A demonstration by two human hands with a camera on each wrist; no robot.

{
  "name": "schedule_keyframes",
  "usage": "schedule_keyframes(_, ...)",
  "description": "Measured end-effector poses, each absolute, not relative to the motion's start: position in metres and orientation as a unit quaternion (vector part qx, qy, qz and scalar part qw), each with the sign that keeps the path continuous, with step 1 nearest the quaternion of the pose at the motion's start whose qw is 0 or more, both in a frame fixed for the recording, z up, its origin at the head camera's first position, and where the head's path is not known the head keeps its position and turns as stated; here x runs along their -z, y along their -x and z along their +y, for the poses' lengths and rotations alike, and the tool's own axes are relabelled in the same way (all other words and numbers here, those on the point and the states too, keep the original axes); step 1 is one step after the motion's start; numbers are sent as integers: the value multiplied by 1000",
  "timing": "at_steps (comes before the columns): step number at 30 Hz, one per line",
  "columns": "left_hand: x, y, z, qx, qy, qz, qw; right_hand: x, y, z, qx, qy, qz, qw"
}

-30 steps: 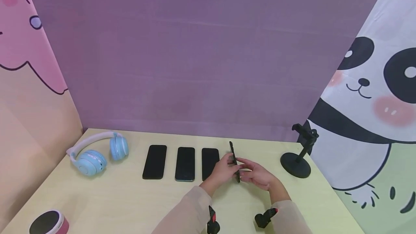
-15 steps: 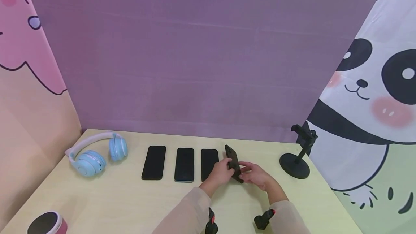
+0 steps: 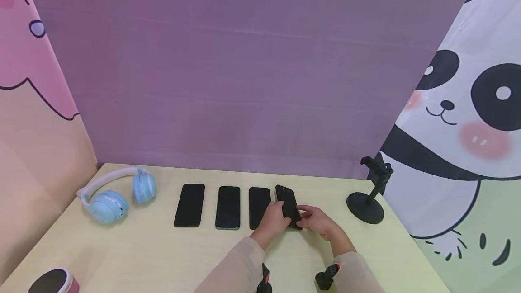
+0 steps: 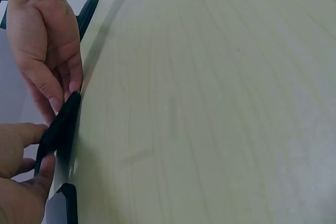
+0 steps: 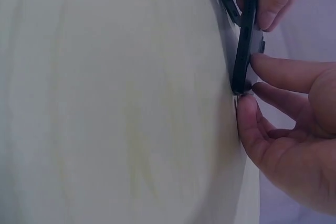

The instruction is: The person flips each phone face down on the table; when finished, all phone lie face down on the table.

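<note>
As our left hand [image 3: 273,221] and right hand [image 3: 315,221] pinch the tilted phone [image 3: 288,212], we should lower it gently at three o'clock of the row.

phones [image 3: 288,206]: four, three lay flat, one held
headphones [image 3: 115,192]: one pair
phone stands [image 3: 368,198]: one
speakers [image 3: 53,281]: one
</note>
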State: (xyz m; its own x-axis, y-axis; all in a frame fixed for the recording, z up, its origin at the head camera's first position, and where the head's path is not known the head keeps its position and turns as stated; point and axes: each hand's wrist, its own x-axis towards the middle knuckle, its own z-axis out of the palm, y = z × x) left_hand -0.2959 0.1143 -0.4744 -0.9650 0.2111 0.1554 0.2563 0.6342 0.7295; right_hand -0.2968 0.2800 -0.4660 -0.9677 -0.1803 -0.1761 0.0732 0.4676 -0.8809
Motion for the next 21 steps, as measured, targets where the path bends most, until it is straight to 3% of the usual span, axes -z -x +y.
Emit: schedule_keyframes(21,476,294,125,325,113,-939,-11,460,289,275,443,12,892,82)
